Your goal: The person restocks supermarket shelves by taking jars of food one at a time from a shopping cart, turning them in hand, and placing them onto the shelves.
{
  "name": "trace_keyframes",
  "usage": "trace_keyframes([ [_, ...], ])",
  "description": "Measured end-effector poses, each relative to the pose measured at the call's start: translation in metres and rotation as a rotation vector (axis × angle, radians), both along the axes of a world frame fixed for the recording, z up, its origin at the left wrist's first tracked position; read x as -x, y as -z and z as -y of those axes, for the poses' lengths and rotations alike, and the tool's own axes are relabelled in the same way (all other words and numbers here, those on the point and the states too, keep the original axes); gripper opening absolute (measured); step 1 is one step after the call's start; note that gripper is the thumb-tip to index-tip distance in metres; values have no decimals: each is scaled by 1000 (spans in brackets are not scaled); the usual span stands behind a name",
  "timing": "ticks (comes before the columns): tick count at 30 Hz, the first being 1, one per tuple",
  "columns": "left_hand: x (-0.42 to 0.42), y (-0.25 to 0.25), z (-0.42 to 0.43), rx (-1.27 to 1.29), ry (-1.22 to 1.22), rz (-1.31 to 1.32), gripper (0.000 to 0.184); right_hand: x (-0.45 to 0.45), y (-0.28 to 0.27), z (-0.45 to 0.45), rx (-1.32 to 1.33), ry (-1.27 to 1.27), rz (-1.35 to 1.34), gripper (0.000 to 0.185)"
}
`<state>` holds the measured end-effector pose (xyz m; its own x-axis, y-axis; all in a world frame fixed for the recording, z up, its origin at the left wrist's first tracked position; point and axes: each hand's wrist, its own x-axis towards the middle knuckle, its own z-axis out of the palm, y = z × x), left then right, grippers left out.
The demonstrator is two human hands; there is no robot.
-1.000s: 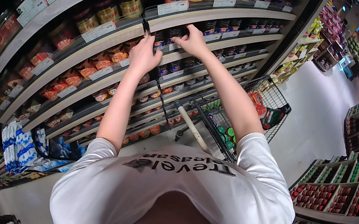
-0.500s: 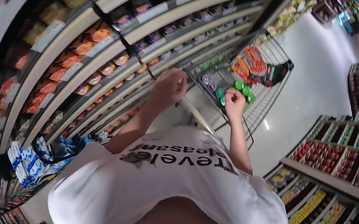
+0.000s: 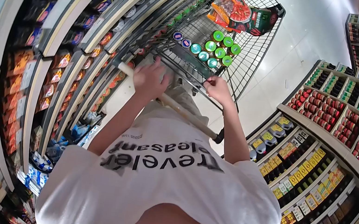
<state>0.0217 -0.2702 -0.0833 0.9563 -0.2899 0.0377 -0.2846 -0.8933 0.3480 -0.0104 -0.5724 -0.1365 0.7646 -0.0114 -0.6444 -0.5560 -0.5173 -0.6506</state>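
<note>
My left hand (image 3: 151,79) is over the cart's pale handle bar (image 3: 184,112), fingers spread, holding nothing. Near the basket's close edge is my right hand (image 3: 217,90), its fingers curled together; whether anything small is in them cannot be made out. The wire shopping cart (image 3: 254,70) lies ahead of both hands. Inside it stand several green-lidded jars (image 3: 210,46), several teal-lidded jars (image 3: 195,48) and two purple-lidded jars (image 3: 178,36). Farther back in the cart lie a red and orange packet (image 3: 240,12) and a dark green packet (image 3: 260,21).
Shelves (image 3: 75,11) of packaged food and jars run along the left. On the right a display rack (image 3: 327,128) holds red-lidded and green-labelled jars, with yellow-tagged goods (image 3: 301,173) lower down. Pale floor tiles (image 3: 288,49) show beyond the cart.
Both hands have come away from the shelf jars and down to the cart. The view has turned toward the cart, which now appears higher. My left hand has opened out over the handle.
</note>
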Motion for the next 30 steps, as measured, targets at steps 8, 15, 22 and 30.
trace_keyframes([
  [8,-7,-18,9,10,-33,-68,24,-121,87,-17,206,-379,168,42],
  [15,-10,-18,8,-26,-32,-71,28,-210,186,-74,294,-628,112,58],
  [22,-13,-20,10,-52,-60,-69,28,-248,260,-118,462,-927,67,63],
  [30,-16,-25,13,-63,-91,-110,34,-272,285,-128,401,-1008,-32,59],
])
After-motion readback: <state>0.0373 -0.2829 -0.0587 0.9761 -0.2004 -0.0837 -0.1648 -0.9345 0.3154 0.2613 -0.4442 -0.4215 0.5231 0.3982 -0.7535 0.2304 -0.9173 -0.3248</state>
